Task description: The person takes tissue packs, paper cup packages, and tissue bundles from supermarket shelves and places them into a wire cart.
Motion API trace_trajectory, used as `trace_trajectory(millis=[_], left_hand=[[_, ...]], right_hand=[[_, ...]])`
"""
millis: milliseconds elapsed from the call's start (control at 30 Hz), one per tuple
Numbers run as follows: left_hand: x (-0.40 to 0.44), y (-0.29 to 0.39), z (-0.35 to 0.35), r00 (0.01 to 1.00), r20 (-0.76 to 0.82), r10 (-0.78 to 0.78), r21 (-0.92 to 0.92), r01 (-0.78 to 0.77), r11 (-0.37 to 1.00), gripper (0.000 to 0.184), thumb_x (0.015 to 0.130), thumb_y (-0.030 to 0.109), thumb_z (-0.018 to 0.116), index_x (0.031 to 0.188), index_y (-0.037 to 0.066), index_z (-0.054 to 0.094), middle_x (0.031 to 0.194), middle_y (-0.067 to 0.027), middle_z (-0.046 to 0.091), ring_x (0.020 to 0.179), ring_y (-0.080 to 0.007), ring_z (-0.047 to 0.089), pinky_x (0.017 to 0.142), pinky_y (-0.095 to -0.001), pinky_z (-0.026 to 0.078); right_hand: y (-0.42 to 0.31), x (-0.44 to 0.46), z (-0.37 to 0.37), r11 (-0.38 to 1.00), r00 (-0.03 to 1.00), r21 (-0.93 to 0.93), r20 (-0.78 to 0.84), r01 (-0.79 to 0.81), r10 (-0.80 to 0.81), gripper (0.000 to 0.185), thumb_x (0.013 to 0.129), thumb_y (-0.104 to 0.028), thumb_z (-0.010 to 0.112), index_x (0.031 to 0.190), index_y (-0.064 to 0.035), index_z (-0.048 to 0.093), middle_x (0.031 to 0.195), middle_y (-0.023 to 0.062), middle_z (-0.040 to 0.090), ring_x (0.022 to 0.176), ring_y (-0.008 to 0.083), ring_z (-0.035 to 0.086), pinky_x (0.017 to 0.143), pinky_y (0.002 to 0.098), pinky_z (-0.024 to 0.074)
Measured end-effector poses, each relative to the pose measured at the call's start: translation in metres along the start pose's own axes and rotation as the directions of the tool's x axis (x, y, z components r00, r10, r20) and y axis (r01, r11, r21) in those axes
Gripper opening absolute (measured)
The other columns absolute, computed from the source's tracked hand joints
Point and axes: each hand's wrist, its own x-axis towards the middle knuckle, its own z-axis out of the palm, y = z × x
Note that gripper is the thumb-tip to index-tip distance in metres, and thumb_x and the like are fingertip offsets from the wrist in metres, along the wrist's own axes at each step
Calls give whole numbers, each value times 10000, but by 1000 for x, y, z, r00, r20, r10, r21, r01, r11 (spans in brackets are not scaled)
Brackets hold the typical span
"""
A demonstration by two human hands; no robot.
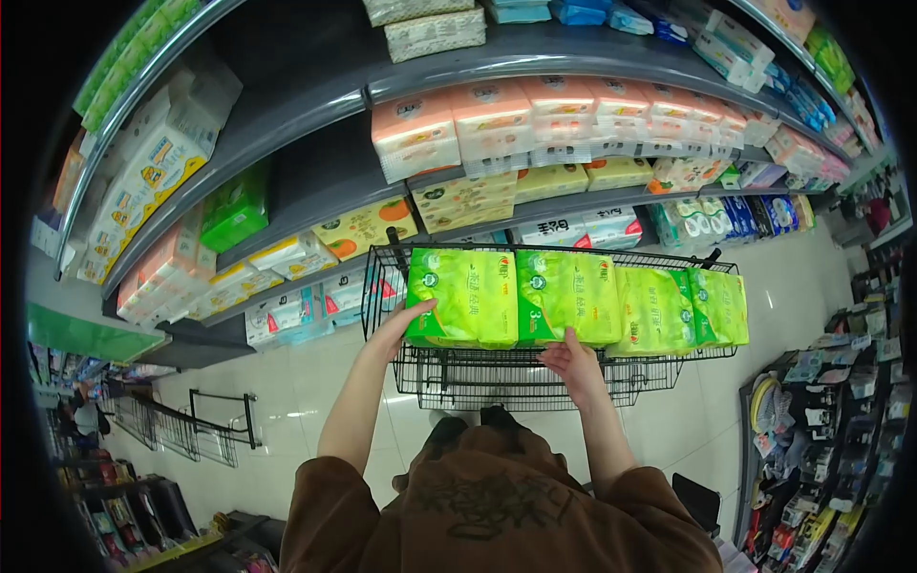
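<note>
- Four green tissue packs are lined up side by side in the upper part of a black wire basket, in front of the stocked shelves.
- The leftmost pack is touched by the left hand, with the thumb laid over its near left corner; the other fingers are partly hidden, so whether the grip is closed cannot be told.
- The lower edge of the second pack is met by a fingertip of the right hand; the grip is loose, with the fingers apart and nothing clamped.
- The step in hand is judged to be the steadying or lining up of the two left packs.
- For any shift of these packs, even, light pressure from both sides seems to be called for, so that the soft wrapping is not dented and the row is kept straight.
</note>
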Motion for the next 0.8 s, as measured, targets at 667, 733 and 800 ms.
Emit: trace_trajectory(millis=[667,733,800], left_hand=[[-212,-117,-95,858,-445,257,-530,-484,697,641,856,109,678,1431,62,397,1301,-120,589,1193,-274,591,1006,-422,491],[-229,-125,-125,865,-434,253,-570,-481,666,616,872,110,658,1428,62,398,1297,-120,590,1190,-276,593,1008,-429,493],[-245,-136,-154,866,-421,269,-601,-488,633,598,880,98,643,1425,62,400,1291,-122,593,1180,-277,599,1001,-433,501]], right_hand=[[7,-147,136,772,848,-352,184,528,-496,382,1018,-213,507,794,62,649,778,160,677,707,255,668,733,363,547],[19,-191,181,792,837,-286,286,539,-466,309,1007,-167,517,904,90,655,798,174,691,719,256,686,729,345,550],[39,-223,227,848,814,-169,425,502,-397,252,994,-111,540,1022,110,658,821,173,709,738,241,701,728,320,551]])
